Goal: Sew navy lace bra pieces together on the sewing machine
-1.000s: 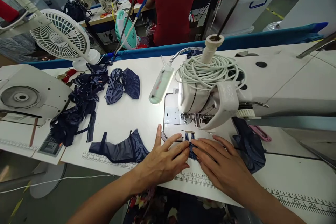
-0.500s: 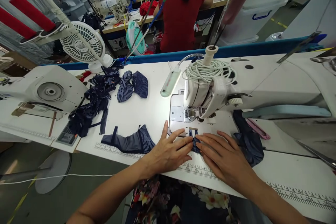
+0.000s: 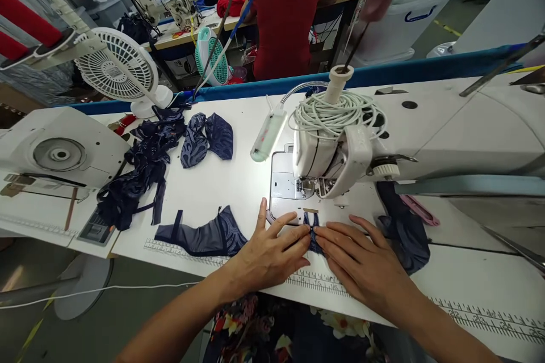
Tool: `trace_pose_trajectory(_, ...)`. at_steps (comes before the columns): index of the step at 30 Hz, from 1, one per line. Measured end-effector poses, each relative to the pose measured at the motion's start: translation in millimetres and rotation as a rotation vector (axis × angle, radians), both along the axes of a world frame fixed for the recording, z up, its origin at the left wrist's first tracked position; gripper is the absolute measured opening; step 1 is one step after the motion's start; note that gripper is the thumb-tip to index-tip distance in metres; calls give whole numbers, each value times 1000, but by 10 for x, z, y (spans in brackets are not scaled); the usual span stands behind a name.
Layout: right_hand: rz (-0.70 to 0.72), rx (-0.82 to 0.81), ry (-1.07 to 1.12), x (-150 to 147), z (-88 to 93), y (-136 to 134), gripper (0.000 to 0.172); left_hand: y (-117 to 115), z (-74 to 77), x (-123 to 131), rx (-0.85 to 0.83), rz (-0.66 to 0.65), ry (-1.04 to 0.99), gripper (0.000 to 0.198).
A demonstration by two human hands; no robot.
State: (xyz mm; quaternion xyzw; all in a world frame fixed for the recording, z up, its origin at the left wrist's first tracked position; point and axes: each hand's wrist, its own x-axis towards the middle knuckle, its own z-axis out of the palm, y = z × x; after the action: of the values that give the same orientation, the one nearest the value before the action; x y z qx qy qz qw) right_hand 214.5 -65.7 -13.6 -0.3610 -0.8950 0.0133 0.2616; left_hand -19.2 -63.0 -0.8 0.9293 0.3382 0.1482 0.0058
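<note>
My left hand [image 3: 267, 255] lies flat on the white sewing table [image 3: 221, 181], fingers spread, pressing a dark navy lace piece [image 3: 313, 232] just in front of the sewing machine [image 3: 340, 147]. My right hand [image 3: 361, 264] rests flat beside it, fingers stretched out, its fingertips meeting the left ones over the same piece. The rest of the navy garment [image 3: 204, 235] trails out to the left of my left hand. The needle area [image 3: 313, 187] is a little beyond my fingertips.
A heap of navy lace pieces [image 3: 145, 176] lies at the left. More navy fabric [image 3: 402, 229] sits right of the machine. A lamp [image 3: 268, 133], a white fan [image 3: 119, 68] and a second machine [image 3: 55, 150] stand nearby. A person in red [image 3: 289, 11] works behind.
Both hands stay flat on the navy piece, barely shifting. The camera view has moved slightly.
</note>
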Motion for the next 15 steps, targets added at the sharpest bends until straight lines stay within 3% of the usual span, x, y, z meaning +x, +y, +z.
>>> trace_pose_trajectory(15, -9, -58, 22, -7, -1, 10, 28, 26, 38, 14, -53, -10, 0, 31)
